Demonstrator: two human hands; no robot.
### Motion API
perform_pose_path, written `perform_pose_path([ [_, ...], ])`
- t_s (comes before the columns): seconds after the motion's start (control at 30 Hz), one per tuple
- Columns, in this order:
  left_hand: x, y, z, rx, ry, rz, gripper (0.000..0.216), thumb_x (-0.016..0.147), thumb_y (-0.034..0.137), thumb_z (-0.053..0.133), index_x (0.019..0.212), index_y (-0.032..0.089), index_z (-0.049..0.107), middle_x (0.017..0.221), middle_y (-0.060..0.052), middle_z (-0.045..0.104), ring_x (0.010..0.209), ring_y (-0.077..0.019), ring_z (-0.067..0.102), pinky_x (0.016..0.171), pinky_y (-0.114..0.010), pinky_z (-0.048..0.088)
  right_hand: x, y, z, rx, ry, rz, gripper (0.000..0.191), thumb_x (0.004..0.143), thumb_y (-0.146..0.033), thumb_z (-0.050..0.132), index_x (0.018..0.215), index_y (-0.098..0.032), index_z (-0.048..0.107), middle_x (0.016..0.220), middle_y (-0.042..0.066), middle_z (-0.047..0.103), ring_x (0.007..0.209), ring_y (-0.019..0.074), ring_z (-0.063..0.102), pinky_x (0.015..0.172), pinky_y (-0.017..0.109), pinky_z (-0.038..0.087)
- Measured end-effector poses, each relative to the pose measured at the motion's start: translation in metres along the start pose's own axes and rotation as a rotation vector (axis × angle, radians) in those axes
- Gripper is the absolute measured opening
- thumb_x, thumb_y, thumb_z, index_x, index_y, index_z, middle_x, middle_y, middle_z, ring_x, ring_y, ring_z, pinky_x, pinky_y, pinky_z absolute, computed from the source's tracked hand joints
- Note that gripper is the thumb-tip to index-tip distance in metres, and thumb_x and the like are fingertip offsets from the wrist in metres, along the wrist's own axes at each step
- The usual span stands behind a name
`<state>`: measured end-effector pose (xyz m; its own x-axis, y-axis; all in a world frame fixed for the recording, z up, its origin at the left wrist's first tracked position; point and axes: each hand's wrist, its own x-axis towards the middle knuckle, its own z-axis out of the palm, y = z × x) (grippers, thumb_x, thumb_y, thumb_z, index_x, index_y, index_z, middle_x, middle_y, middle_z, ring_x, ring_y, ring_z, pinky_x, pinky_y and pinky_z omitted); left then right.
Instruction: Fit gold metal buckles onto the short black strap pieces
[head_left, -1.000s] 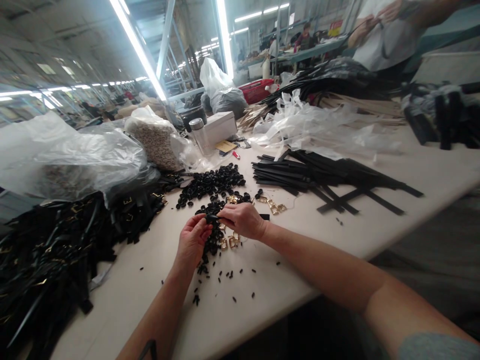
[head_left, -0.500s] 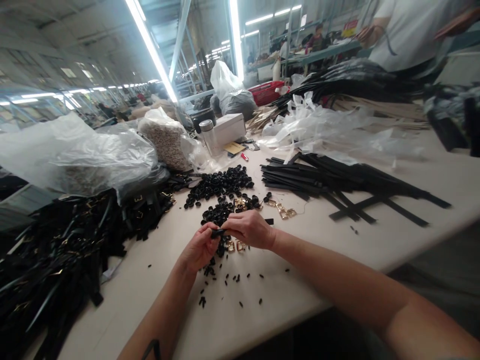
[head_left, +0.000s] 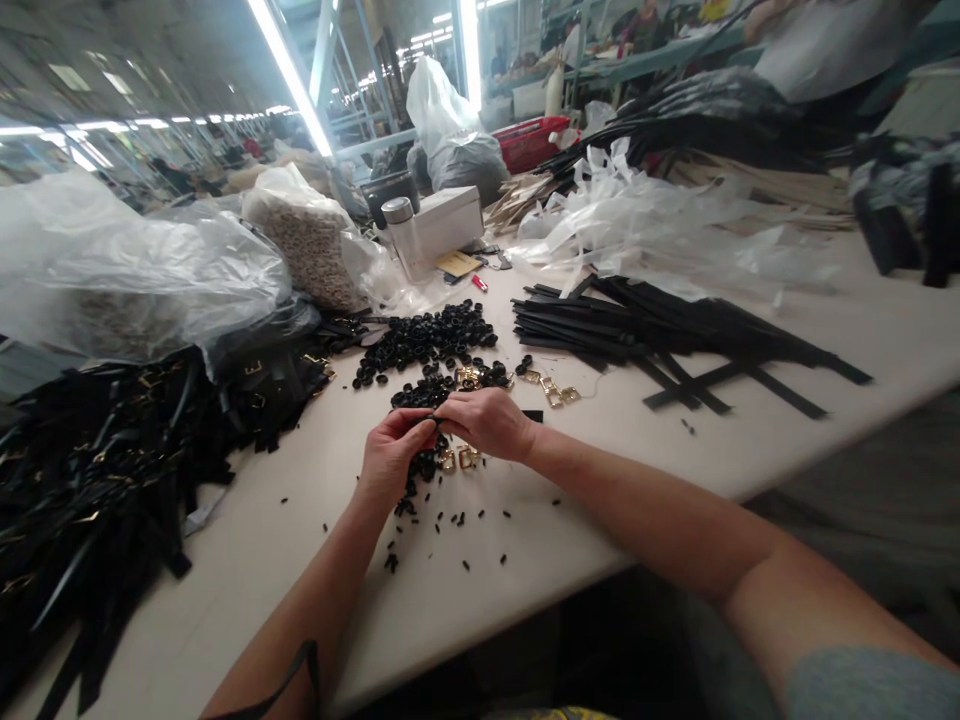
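Observation:
My left hand [head_left: 390, 460] and my right hand [head_left: 486, 422] meet over the table [head_left: 750, 440], fingers pinched together on a small black loop piece [head_left: 429, 421] held between them. Just beyond my hands lies a heap of small black loops [head_left: 431, 350]. Gold metal buckles [head_left: 551, 388] lie to the right of that heap, and more gold buckles [head_left: 459, 459] show under my right hand. Tiny black bits [head_left: 457, 520] are scattered on the table below my hands.
A stack of black straps [head_left: 660, 335] lies to the right. A big pile of black straps with buckles [head_left: 112, 460] fills the left. Plastic bags [head_left: 142, 280], a steel flask [head_left: 403, 235], a white box [head_left: 450, 215] and crumpled clear plastic [head_left: 645, 235] stand behind. A person works at far right.
My hands stay pinched on the small black piece. The view has shifted slightly; the person at the far right is now mostly out of the frame.

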<state>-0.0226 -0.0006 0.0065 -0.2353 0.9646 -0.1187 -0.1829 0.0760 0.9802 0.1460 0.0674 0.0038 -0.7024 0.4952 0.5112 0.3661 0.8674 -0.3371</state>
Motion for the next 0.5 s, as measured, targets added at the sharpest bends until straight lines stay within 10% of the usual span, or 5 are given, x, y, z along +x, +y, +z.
perform_pose_path([
  [0.2,-0.0015,-0.0002,0.0011,0.047,0.021,0.111,0.031,0.059,0.032,0.084,0.081,0.016,0.069,0.074,-0.001,0.068,0.061,-0.0118,0.063,0.063,-0.024,0.052,0.0027,-0.0036,-0.0038,0.222,-0.050,0.167,0.039,0.091,-0.041,0.053,0.121,-0.017,0.055,0.098,0.005,0.071,0.082,0.0156,0.065,0.069,0.024,0.042],
  [0.5,-0.0041,0.0033,0.0002,0.347,-0.039,0.187,0.028,0.068,0.040,0.078,0.083,0.016,0.073,0.067,-0.002,0.067,0.058,-0.0125,0.057,0.057,-0.023,0.048,0.0066,-0.0001,-0.0063,0.155,-0.135,0.143,0.026,0.092,-0.037,0.052,0.101,-0.017,0.067,0.080,0.003,0.069,0.069,0.0125,0.058,0.062,0.022,0.034],
])
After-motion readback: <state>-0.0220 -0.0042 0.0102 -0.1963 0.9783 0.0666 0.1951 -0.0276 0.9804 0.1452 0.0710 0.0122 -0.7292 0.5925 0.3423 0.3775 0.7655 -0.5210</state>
